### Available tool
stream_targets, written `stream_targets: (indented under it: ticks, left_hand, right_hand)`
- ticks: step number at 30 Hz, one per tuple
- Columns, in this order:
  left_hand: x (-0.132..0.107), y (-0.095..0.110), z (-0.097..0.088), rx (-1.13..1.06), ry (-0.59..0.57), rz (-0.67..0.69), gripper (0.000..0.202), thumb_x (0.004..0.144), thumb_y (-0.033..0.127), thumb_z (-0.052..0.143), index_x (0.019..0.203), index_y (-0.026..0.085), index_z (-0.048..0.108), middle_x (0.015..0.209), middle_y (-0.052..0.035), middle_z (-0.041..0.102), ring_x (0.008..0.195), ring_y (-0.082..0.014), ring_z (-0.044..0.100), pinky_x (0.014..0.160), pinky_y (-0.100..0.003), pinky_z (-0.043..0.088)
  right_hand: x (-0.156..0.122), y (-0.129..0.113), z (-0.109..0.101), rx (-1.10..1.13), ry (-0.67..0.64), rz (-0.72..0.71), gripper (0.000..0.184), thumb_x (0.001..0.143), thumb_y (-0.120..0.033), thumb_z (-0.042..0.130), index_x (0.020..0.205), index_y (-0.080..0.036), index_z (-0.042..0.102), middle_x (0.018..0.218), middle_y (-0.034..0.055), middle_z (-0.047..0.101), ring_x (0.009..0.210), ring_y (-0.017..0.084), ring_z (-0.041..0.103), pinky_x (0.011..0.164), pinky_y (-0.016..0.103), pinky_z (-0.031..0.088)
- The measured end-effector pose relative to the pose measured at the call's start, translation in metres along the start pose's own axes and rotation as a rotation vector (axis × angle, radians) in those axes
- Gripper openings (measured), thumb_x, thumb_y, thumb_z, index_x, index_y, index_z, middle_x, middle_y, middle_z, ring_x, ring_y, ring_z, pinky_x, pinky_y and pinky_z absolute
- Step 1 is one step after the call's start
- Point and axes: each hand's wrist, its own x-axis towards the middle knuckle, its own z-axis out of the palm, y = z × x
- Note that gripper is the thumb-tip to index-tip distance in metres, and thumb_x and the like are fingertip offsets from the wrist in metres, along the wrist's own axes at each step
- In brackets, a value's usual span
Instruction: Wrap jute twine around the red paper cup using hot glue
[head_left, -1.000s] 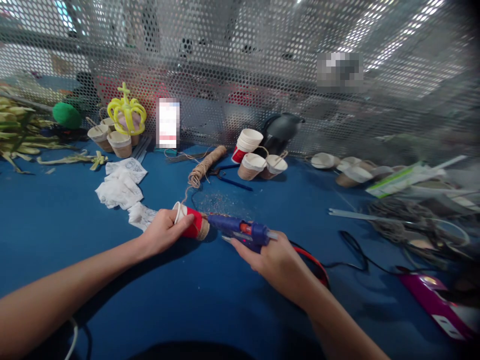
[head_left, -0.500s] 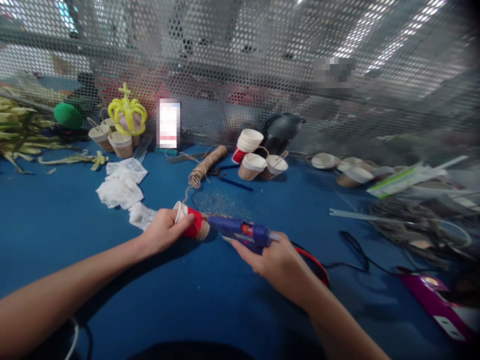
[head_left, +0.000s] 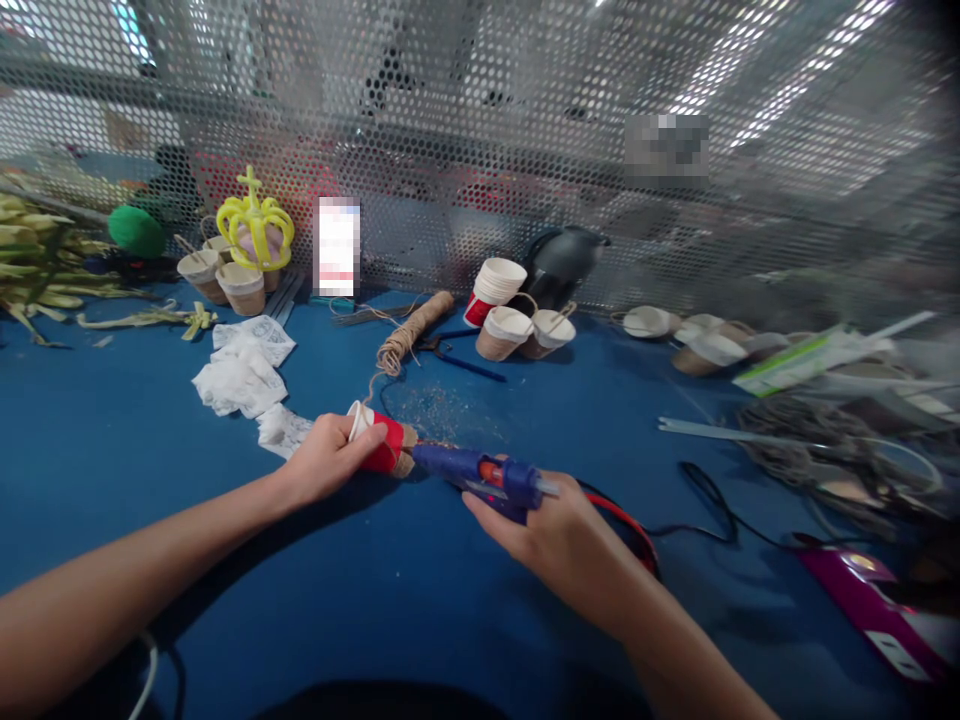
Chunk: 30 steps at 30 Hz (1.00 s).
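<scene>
My left hand [head_left: 330, 457] is closed around a red paper cup [head_left: 384, 447] with a white rim, tipped on its side with its base toward the right. Brown twine is wrapped around the base end, and a strand runs from the cup to a twine roll [head_left: 414, 332] behind it. In my right hand [head_left: 551, 525] is a blue glue gun [head_left: 480, 470], its nozzle at the twine-wrapped end of the cup. A clear glue stick pokes out of the gun's back. Whether the nozzle touches the cup I cannot tell.
Crumpled white tissues [head_left: 244, 375] lie left of the cup. Blue-handled pliers [head_left: 469, 365] and twine-wrapped cups [head_left: 504, 333] stand behind. At right are a grey cord heap [head_left: 787, 455] and a purple power strip [head_left: 862, 600]. A perforated metal screen [head_left: 450, 130] closes off the back.
The glue gun has shifted slightly left and downward at the cup's base end. My left hand and the cup have barely moved.
</scene>
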Motion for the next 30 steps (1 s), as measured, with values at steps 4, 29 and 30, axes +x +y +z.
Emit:
stream_targets:
  ticks: [4, 29, 30]
  left_hand:
    - [0.000, 0.000, 0.000, -0.018, 0.015, -0.007, 0.045, 0.078, 0.043, 0.039, 0.061, 0.009, 0.063, 0.051, -0.0017, 0.054, 0.046, -0.0098, 0.039, 0.044, -0.021, 0.030]
    - [-0.004, -0.005, 0.002, 0.120, -0.018, 0.212, 0.040, 0.083, 0.036, 0.034, 0.051, 0.014, 0.045, 0.052, 0.0040, 0.031, 0.049, -0.0078, 0.026, 0.045, -0.021, 0.023]
    - [-0.004, -0.005, 0.002, 0.126, -0.016, 0.212, 0.040, 0.083, 0.036, 0.034, 0.051, 0.014, 0.043, 0.052, 0.0042, 0.030, 0.049, -0.0079, 0.026, 0.044, -0.021, 0.022]
  right_hand:
    - [-0.002, 0.000, 0.000, -0.001, -0.018, -0.016, 0.016, 0.074, -0.015, 0.048, 0.068, -0.021, 0.061, 0.053, -0.0005, 0.059, 0.044, 0.011, 0.052, 0.045, 0.022, 0.044]
    - [0.008, 0.003, -0.002, -0.043, -0.011, 0.036, 0.020, 0.076, -0.019, 0.045, 0.068, -0.019, 0.063, 0.053, 0.0014, 0.060, 0.049, 0.014, 0.055, 0.050, 0.024, 0.045]
    - [0.009, 0.003, -0.002, -0.023, -0.021, 0.059, 0.019, 0.075, -0.019, 0.046, 0.067, -0.019, 0.063, 0.053, 0.0015, 0.061, 0.048, 0.014, 0.054, 0.050, 0.024, 0.045]
